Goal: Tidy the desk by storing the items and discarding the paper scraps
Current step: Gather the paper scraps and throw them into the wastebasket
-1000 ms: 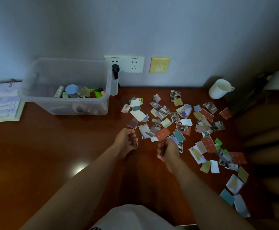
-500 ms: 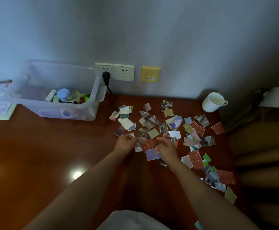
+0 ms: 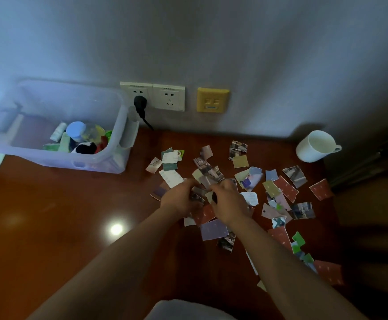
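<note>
both hands work at the near edge of the scrap pile: our left hand [image 3: 181, 199] and right hand [image 3: 228, 202] sit close together, fingers curled down into the paper scraps [image 3: 278, 192], with a few pieces bunched between them. whether either hand is fully clamped on a piece we cannot tell; the fingertips are hidden under the knuckles. scraps lie scattered over the right half of the tabletop [image 3: 50, 227], from beside the clear storage bin [image 3: 119, 144] out toward the white mug [image 3: 315, 146] and down toward the near right corner. the bin already holds small items, so we judge storing mostly done and scrap collection only begun. to do this step well: sweep inward with the hand edges rather than pinching single pieces, stack flat so the bundle does not spring apart, and pull in the far strays near the mug and the near right corner before lifting. no waste bin in view.
</note>
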